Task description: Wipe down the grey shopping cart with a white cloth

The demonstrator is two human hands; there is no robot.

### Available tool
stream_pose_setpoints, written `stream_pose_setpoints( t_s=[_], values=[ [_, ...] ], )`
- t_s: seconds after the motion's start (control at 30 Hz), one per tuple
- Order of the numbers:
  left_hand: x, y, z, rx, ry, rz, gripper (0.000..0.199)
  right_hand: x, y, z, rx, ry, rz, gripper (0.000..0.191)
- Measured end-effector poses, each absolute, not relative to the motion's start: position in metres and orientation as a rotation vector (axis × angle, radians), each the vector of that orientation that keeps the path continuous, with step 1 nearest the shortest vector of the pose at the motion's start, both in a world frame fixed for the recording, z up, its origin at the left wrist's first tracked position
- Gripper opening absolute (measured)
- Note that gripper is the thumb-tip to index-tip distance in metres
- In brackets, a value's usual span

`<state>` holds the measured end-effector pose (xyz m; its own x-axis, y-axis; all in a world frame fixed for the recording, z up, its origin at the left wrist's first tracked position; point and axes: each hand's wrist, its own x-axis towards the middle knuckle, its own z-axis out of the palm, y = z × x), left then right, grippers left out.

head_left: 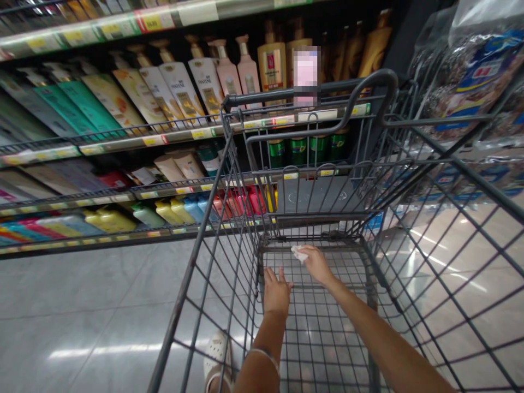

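Note:
Both of my arms reach down into a grey wire shopping cart. My right hand is closed around a crumpled white tissue, close above the wire floor near the far end of the basket. To its left and a little nearer to me, my left hand has its fingers spread and holds nothing. Its fingertips are at the wire mesh floor; whether they touch it I cannot tell. A thin bracelet circles my left wrist.
Shelves of pump bottles stand beyond the cart, with more bottles on the lowest shelf. Plastic-wrapped packs hang at the right. The tiled floor stretches left of the cart, and a beige clog shows beside it.

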<state>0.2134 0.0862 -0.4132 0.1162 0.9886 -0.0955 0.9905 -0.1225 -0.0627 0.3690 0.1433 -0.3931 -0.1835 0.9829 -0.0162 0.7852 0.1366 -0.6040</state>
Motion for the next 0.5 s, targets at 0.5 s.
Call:
stream_pose_setpoints(
  t_s=[0.5],
  values=[
    [0.216, 0.09, -0.428, 2.338, 2.068, -0.243, 0.054, 0.312, 0.153, -0.382, -1.592, -2.272, 0.759, 0.031]
  ],
)
